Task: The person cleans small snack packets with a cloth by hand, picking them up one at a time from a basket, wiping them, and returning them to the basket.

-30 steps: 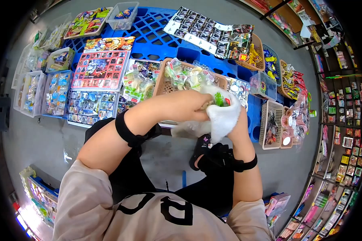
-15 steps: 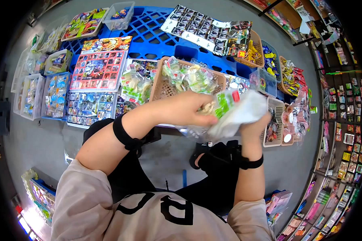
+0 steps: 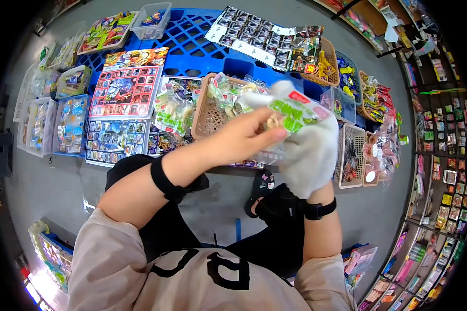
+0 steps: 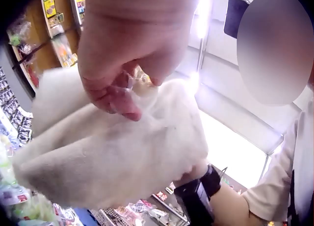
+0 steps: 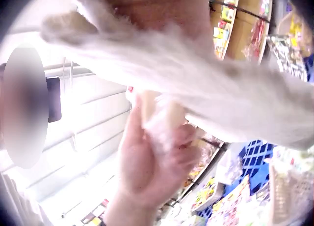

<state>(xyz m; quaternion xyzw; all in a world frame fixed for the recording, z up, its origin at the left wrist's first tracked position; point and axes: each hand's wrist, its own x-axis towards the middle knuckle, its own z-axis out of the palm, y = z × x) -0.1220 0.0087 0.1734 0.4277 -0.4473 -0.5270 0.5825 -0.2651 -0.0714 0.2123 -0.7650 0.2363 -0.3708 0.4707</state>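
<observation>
One packet [image 3: 294, 110] | end pinched by left fingers [image 3: 261, 117] | right fingers beneath white cloth [image 3: 311, 158], state unclear

1. Left arm [image 3: 198, 161]: slants across the front, toward the right hand [image 5: 164, 12].
2. Left hand [image 3: 244, 136]: thumb and fingers pinching.
3. Right arm [image 3: 321, 230]: reaches forward.
4. Right hand: fingers hidden.

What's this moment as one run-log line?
left hand: pinches packet | right hand: mostly under white cloth | packet: against white cloth
</observation>
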